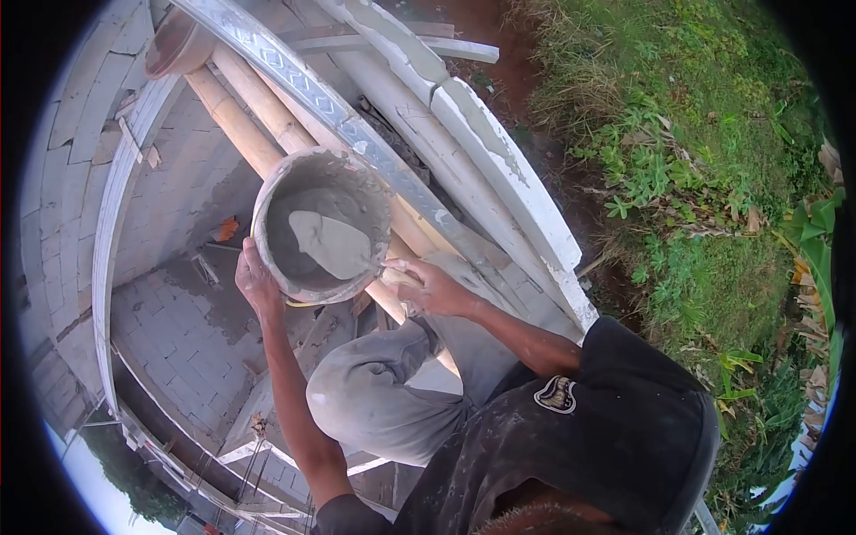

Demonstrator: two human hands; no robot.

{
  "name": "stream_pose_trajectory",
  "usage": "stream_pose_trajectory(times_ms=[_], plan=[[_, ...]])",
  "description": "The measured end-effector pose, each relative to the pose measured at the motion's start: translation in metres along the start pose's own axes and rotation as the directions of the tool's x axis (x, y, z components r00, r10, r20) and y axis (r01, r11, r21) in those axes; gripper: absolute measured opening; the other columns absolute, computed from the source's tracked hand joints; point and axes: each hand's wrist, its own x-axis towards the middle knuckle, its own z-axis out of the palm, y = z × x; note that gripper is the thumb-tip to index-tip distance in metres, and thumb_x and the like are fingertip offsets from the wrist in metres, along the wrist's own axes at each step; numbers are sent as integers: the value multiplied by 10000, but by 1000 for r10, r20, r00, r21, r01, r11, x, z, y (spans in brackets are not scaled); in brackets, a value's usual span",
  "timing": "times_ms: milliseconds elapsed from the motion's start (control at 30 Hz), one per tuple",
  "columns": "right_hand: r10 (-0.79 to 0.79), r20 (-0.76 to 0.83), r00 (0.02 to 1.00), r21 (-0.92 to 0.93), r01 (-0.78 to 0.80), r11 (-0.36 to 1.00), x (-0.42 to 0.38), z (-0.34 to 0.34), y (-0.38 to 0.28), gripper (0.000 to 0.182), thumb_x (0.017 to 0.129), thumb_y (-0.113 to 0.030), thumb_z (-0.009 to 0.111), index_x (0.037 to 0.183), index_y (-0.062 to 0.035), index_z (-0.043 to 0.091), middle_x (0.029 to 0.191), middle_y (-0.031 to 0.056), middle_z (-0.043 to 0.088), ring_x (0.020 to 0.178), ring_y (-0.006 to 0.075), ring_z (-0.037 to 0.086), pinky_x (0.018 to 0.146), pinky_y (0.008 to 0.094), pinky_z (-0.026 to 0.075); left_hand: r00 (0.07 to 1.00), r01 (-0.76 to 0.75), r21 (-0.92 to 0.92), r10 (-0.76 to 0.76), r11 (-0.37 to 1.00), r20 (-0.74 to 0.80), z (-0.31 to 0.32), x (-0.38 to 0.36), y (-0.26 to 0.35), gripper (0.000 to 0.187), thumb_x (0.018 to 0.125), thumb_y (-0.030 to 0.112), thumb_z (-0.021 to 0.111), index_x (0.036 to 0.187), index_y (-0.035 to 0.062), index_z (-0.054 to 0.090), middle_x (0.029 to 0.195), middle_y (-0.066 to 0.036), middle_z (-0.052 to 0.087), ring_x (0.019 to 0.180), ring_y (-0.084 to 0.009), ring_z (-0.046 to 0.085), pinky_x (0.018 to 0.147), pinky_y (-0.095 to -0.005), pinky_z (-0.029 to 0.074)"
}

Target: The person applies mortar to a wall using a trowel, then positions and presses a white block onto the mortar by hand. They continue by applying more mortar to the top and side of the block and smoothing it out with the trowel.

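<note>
A bucket (259, 218) of wet grey mortar (290, 192) rests around the bamboo poles in front of me, its rim crusted with mortar. My left hand (259, 278) is closed on the bucket's near left side, fingers partly hidden behind the wall. My right hand (432, 287) grips the handle of a trowel (334, 245) at the bucket's right rim. The trowel's blade lies inside the bucket, coated with mortar. My bent knee (357, 383) in dusty grey trousers is just below the bucket.
Bamboo poles (232, 125) run under the bucket. A metal beam (294, 80) passes beside it, and a block wall top (508, 160) with mortar lies to the right. Far below left is a block-walled room floor (178, 348). Grass and plants (695, 223) grow at right; another bucket (178, 45) stands upper left.
</note>
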Motion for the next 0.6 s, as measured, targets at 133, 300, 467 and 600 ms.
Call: stream_pose_trajectory(times_ms=[133, 300, 467, 600], plan=[[197, 160, 967, 181, -225, 957, -60, -61, -70, 577, 940, -307, 666, 1418, -59, 460, 954, 37, 595, 652, 72, 546, 602, 238, 473, 999, -26, 27, 26, 999, 24, 2, -1, 4, 484, 1038, 397, 480, 889, -30, 651, 757, -15, 606, 692, -95, 507, 667, -278, 444], [213, -87, 973, 46, -210, 977, -136, -135, -73, 546, 937, -313, 662, 1396, -66, 499, 942, 22, 592, 637, 59, 527, 579, 229, 462, 1000, -18, 21, 17, 1000, 22, 1, 3, 0, 496, 1037, 417, 480, 886, -25, 649, 744, -16, 598, 679, -95, 498, 657, -277, 441], [82, -447, 891, -267, -220, 938, -122, -177, -18, 524, 920, -276, 654, 1383, -79, 509, 1098, 102, 641, 862, 185, 633, 771, 311, 511, 999, -36, 46, 35, 998, 33, 2, 0, 6, 496, 1035, 424, 481, 912, -26, 649, 758, -13, 594, 692, -95, 501, 664, -276, 440], [-148, -618, 772, -566, -307, 765, -70, -193, 31, 507, 898, -247, 639, 1362, -81, 518, 1291, 169, 601, 1173, 344, 585, 990, 391, 460, 999, -35, 46, 34, 998, 24, -1, 1, -1, 487, 1034, 417, 486, 914, -26, 648, 784, -12, 603, 714, -94, 511, 681, -274, 443]])
